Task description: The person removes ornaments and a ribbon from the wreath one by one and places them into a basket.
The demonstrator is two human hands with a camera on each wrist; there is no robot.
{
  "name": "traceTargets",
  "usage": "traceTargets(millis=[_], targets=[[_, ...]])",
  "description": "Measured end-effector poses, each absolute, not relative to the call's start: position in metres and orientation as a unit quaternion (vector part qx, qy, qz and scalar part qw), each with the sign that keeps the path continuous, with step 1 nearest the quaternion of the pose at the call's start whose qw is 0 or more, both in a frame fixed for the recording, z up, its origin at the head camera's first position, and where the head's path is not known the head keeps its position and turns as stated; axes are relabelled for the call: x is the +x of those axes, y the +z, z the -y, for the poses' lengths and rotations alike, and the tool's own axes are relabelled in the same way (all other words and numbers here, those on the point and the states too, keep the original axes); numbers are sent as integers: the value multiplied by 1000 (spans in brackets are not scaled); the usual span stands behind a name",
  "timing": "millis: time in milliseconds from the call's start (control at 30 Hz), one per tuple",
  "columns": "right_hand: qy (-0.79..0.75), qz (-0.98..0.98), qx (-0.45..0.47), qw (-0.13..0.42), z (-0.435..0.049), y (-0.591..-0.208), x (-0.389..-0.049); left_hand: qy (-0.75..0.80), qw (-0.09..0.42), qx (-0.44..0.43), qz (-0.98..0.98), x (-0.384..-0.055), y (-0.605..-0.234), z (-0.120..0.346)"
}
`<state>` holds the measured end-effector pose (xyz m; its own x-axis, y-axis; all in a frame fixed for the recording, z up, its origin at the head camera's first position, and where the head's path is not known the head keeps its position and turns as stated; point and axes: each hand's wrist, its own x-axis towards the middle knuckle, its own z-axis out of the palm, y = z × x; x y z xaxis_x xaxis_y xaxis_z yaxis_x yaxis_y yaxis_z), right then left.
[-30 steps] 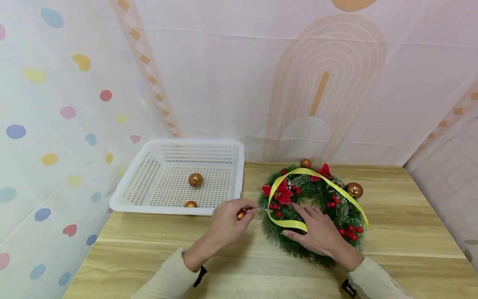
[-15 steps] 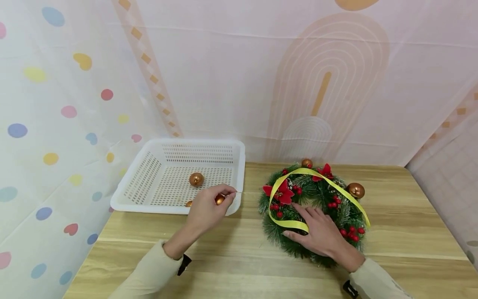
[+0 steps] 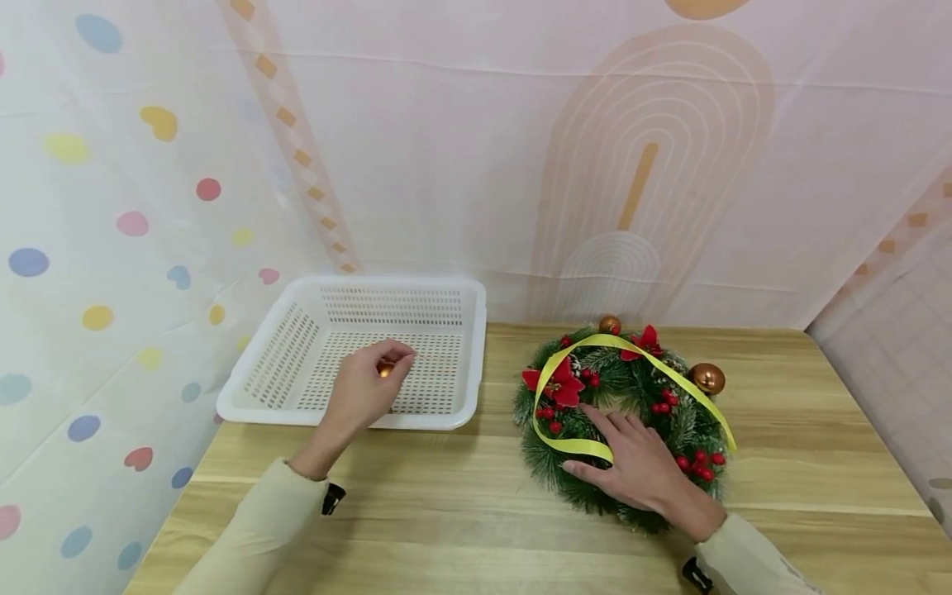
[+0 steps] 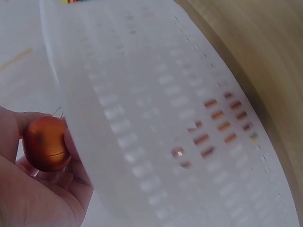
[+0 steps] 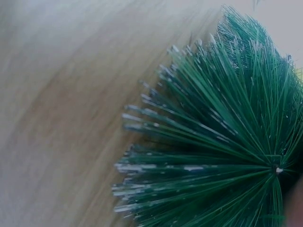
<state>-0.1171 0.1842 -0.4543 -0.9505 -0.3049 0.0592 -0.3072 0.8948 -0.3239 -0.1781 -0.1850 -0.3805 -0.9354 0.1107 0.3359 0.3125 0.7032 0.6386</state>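
over the basket (image 3: 424,421), our left hand (image 3: 366,387) grips a copper bauble (image 4: 45,146); right of the basket, our right hand (image 3: 630,459) rests straight-fingered on the wreath (image 3: 549,464). we're likely stowing the bauble; next calls for lowering, letting go.

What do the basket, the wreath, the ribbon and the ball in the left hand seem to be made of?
Basket: white, likely moulded plastic; slotted walls run into a smooth rim.
Wreath: probably plastic needles; stiff, glossy green strands with whitish tips.
Ribbon: perhaps satin; flat, smooth yellow strip that curves softly.
Ball: copper-coloured metallic sheen; plastic or glass, cannot tell which.
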Motion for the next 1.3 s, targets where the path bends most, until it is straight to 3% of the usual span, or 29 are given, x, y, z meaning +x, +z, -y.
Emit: traceTargets(millis=[600, 733, 1133, 1300], targets=[[164, 974, 159, 7, -184, -453, -117, -332, 73, -111, 934, -189, -386, 203], [167, 973, 159, 7, -184, -454, -117, -327, 65, -126, 934, -189, -387, 189], [187, 967, 175, -3, -189, -455, -118, -254, -52, -139, 956, -185, -392, 115], [188, 964, 190, -13, -191, -454, -118, -216, -52, -125, 967, -184, -398, 101]])
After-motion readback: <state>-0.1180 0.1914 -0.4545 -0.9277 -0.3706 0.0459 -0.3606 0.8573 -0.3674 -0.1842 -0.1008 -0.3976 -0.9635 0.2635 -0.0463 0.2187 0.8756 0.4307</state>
